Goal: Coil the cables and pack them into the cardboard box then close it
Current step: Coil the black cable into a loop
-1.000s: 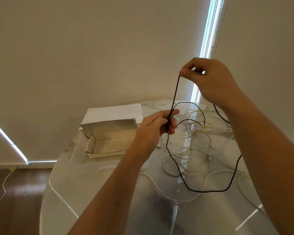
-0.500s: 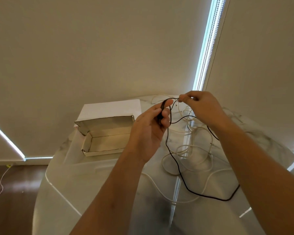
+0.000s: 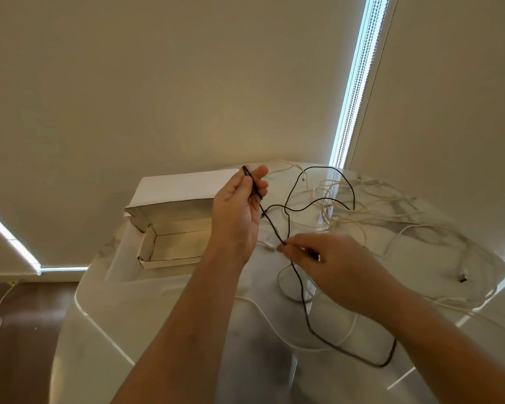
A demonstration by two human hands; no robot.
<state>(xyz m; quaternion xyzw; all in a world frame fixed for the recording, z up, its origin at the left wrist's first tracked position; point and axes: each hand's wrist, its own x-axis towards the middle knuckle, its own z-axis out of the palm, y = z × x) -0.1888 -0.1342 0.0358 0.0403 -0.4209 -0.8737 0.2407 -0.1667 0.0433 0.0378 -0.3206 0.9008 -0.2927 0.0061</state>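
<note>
A thin black cable [image 3: 305, 313] trails in loose loops over the table. My left hand [image 3: 239, 217] is raised above the table and pinches a folded bend of that cable between thumb and fingers. Lower and to the right, my right hand [image 3: 333, 266] pinches the same cable a short way down its length. An open cardboard box [image 3: 169, 228] stands behind my left hand, its white lid tipped back toward the wall. Several white cables [image 3: 370, 217] lie tangled at the back right of the table.
The glossy white marble table [image 3: 164, 322] has a rounded edge at the left and front. A dark plug [image 3: 462, 277] lies near its right edge. Dark wood floor [image 3: 21, 330] with a thin white cord is at the left. Beige blinds hang close behind.
My right hand has dropped from beside my left hand down the black cable, toward me. My left hand has lifted slightly, still holding the folded bend.
</note>
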